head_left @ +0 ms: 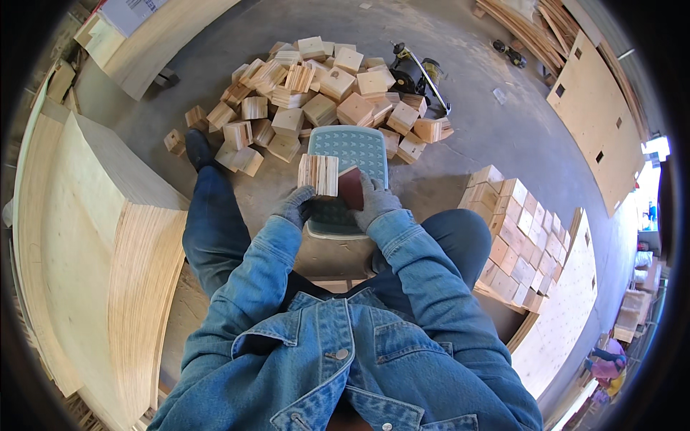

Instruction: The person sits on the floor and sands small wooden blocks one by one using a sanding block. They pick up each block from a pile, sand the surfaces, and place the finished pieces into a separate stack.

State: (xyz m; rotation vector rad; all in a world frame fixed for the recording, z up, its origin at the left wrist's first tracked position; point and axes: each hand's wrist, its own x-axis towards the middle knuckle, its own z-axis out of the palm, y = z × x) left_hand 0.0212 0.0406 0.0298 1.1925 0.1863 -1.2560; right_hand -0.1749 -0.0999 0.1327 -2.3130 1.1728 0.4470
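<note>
A layered wood block (318, 175) sits over a blue-green plastic stool (348, 147), its striped edge grain facing up. My gloved left hand (295, 206) is closed on the block's lower left side. In my gloved right hand (376, 201) is a reddish-brown piece of sandpaper (351, 188), held close against or just beside the block's right side; whether they touch I cannot tell. The fingertips of both hands are partly hidden. Beyond the stool lies a loose heap of similar wood blocks (338, 84).
Neatly stacked blocks (514, 241) stand to my right, beside a plywood sheet (560, 309). A tall plywood stack (147, 287) rises close on my left. A black-and-yellow power tool (417, 75) lies at the heap's right edge. Boards (521, 29) lean at the far right.
</note>
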